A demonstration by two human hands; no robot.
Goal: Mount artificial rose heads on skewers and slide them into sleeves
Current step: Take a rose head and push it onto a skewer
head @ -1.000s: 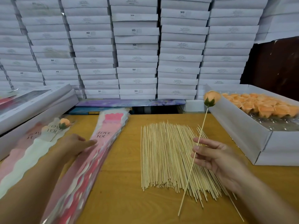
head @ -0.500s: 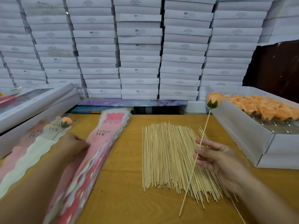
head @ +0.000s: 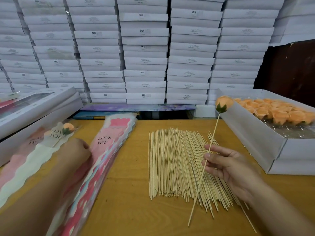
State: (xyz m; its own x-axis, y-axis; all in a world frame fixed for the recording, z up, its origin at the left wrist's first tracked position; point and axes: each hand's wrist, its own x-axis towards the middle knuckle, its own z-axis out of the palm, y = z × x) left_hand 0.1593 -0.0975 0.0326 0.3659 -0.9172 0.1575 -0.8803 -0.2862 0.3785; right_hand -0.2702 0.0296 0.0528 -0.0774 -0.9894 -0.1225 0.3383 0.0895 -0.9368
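While the rose waits: both hands change only a little.
Right hand point(head: 228, 167): pinches the skewer point(head: 203, 169), its rose head point(head: 223, 103) now slightly higher and further right.
Left hand point(head: 75, 151): has curled in over the sleeve stack point(head: 102, 160); its grasp I cannot tell.
Meaning: a sleeve is probably being taken for this rose.
Loose skewers point(head: 173, 164): lie between the hands.
Filled sleeve point(head: 52, 138): far left.
Rose box point(head: 255, 133): far right, close to the raised flower.

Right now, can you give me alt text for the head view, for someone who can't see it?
The right hand holds up a skewer topped with an orange rose head, above a spread pile of bare skewers on a wooden table. The left hand rests on a stack of pink "LOVE YOU" sleeves. An open box of rose heads sits at right.
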